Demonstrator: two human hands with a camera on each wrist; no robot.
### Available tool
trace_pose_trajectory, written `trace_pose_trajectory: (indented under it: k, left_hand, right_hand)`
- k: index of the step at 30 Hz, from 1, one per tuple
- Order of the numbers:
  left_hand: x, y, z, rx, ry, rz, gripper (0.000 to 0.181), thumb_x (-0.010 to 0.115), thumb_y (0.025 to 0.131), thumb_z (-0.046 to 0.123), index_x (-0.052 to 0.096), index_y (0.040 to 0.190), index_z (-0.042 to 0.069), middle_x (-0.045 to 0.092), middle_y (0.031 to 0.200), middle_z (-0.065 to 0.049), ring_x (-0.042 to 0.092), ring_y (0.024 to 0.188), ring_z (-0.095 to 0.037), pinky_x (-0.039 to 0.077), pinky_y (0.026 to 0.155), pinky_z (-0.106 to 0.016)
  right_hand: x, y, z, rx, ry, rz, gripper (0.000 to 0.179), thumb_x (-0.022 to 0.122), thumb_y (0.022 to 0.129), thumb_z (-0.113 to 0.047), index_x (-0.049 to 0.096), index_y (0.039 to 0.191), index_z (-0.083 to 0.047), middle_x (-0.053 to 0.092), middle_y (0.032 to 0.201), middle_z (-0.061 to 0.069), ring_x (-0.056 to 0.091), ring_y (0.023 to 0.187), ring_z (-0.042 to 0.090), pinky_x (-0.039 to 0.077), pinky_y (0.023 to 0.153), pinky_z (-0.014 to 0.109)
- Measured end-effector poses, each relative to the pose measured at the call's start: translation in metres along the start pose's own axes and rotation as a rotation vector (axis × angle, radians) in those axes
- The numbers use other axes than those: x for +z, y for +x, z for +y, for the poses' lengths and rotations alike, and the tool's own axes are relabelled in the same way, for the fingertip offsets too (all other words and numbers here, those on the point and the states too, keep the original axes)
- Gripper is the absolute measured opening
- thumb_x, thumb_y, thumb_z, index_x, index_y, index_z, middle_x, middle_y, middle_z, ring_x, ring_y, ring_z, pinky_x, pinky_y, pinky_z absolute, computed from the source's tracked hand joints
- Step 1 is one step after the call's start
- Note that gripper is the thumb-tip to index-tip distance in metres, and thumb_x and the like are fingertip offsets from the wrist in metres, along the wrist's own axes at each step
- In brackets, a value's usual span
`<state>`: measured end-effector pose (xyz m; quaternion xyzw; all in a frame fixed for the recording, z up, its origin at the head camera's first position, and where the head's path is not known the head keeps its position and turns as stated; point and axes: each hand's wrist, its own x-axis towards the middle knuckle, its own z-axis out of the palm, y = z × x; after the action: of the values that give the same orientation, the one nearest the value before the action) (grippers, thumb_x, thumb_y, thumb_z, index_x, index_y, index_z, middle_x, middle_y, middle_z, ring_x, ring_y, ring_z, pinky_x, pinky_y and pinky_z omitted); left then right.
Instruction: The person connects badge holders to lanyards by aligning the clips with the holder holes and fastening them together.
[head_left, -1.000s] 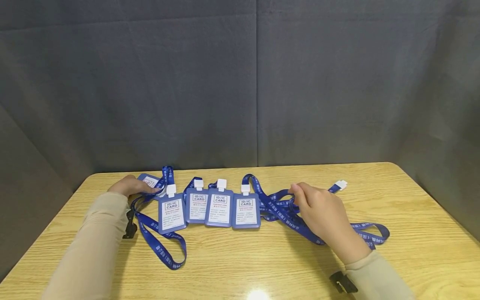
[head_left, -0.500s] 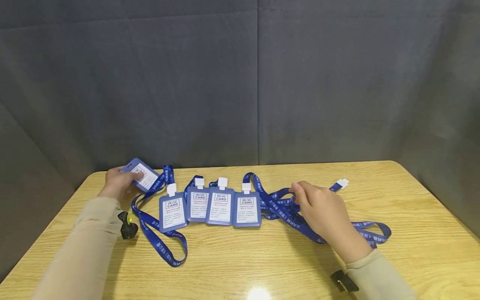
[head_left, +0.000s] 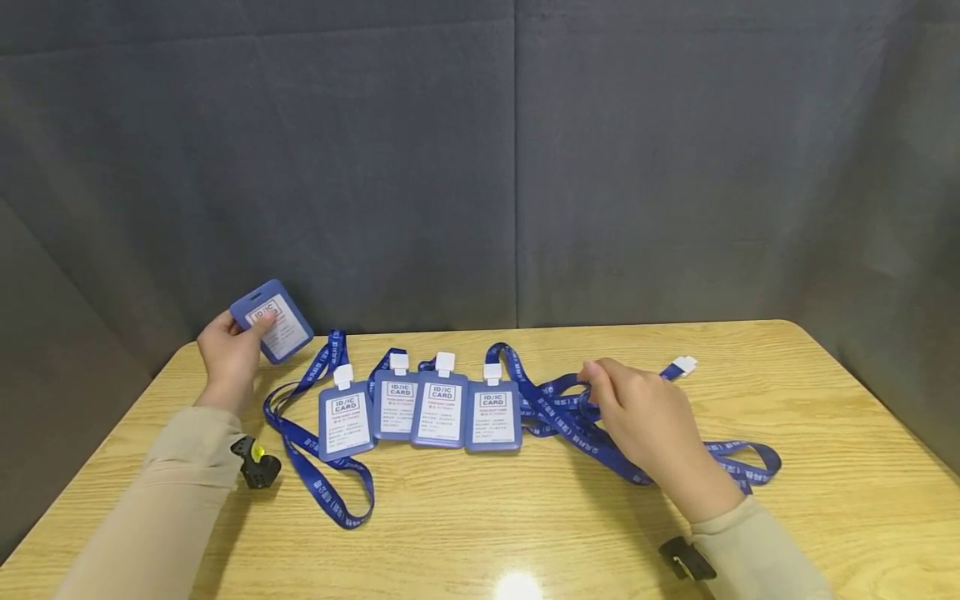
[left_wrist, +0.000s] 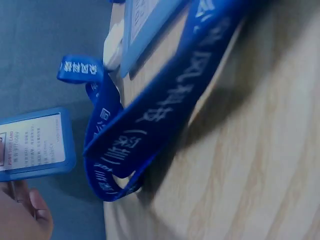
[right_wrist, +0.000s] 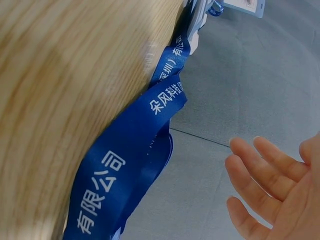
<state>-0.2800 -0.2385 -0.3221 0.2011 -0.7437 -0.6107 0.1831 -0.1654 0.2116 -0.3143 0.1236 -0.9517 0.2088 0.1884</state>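
Note:
My left hand pinches a blue ID card holder, raised and tilted above the table's back left, thumb across the white card. No clip sits in the slot at its top. In the left wrist view the same card holder shows at the left edge. My right hand hovers over a heap of blue printed lanyards; its fingers are loosely bent with nothing between them. Several more card holders lie side by side in the middle, each hanging from a white clip.
A blue lanyard loops over the table's left part. At the right, a lanyard's bare white clip points backward and another lanyard loop lies near it. A dark grey curtain stands behind the wooden table.
My left hand has lifted the card holder off the table, up and to the left, and turned it more upright. The right hand has stayed nearly still.

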Motion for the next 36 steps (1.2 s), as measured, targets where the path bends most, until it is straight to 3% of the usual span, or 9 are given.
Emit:
trace_pose_trajectory:
  k: [5,11,18,22,27,32,36]
  left_hand:
    - [-0.001,-0.013,0.009,0.099,0.004,-0.008,0.046,0.062,0.098,0.033,0.057,0.137,0.010,0.061,0.131,-0.006,0.058,0.107,-0.013,0.047,0.098,-0.031]
    - [0.005,-0.037,0.023,0.252,-0.069,-0.009,0.023,0.062,0.098,0.028,0.062,0.118,0.016,0.066,0.112,0.003,0.061,0.098,-0.008,0.049,0.086,-0.025]
    - [0.016,-0.071,0.027,0.441,-0.062,0.002,0.027,0.063,0.099,0.023,0.062,0.118,0.004,0.066,0.106,0.003,0.062,0.098,-0.006,0.051,0.087,-0.025]
    - [0.021,-0.088,0.028,0.483,-0.033,-0.002,0.034,0.062,0.099,0.028,0.064,0.121,0.002,0.069,0.112,-0.006,0.063,0.097,-0.006,0.052,0.085,-0.024]
    - [0.027,-0.104,0.033,0.487,-0.022,-0.013,0.035,0.062,0.099,0.030,0.066,0.122,0.004,0.070,0.113,-0.011,0.065,0.095,-0.010,0.053,0.082,-0.023]
    - [0.029,-0.116,0.040,0.505,-0.008,-0.080,0.036,0.059,0.101,0.030,0.062,0.125,0.004,0.068,0.117,-0.012,0.065,0.103,-0.022,0.053,0.090,-0.044]
    - [0.030,-0.125,0.042,0.561,0.101,-0.103,0.035,0.060,0.100,0.032,0.061,0.125,0.007,0.068,0.117,-0.015,0.065,0.106,-0.032,0.051,0.088,-0.056]
  right_hand:
    - [-0.001,0.000,-0.001,0.001,0.005,-0.004,0.037,0.040,0.109,-0.028,0.072,0.103,-0.009,0.063,0.073,-0.004,0.053,0.059,0.010,0.043,0.054,0.033]
    - [-0.002,0.000,-0.001,-0.003,0.001,-0.007,0.039,0.039,0.109,-0.029,0.072,0.103,-0.009,0.064,0.074,-0.003,0.054,0.059,0.010,0.044,0.054,0.034]
    - [-0.001,-0.001,-0.001,-0.007,-0.004,-0.013,0.038,0.039,0.109,-0.029,0.071,0.101,-0.008,0.063,0.072,-0.004,0.053,0.058,0.011,0.044,0.053,0.034]
    - [-0.001,-0.001,-0.002,-0.002,-0.004,-0.016,0.038,0.039,0.109,-0.028,0.070,0.099,-0.009,0.066,0.073,-0.003,0.057,0.060,0.012,0.045,0.054,0.036]
    - [0.000,-0.001,-0.001,0.001,-0.002,-0.021,0.038,0.039,0.109,-0.029,0.070,0.099,-0.008,0.067,0.074,-0.002,0.060,0.062,0.014,0.046,0.055,0.038]
    - [0.000,-0.001,-0.001,-0.017,-0.003,-0.006,0.037,0.040,0.108,-0.029,0.068,0.093,-0.011,0.066,0.073,-0.002,0.059,0.061,0.014,0.046,0.054,0.038]
    - [0.000,0.000,0.000,-0.021,0.003,-0.002,0.037,0.040,0.108,-0.028,0.069,0.096,-0.010,0.065,0.073,-0.002,0.057,0.059,0.012,0.045,0.053,0.036]
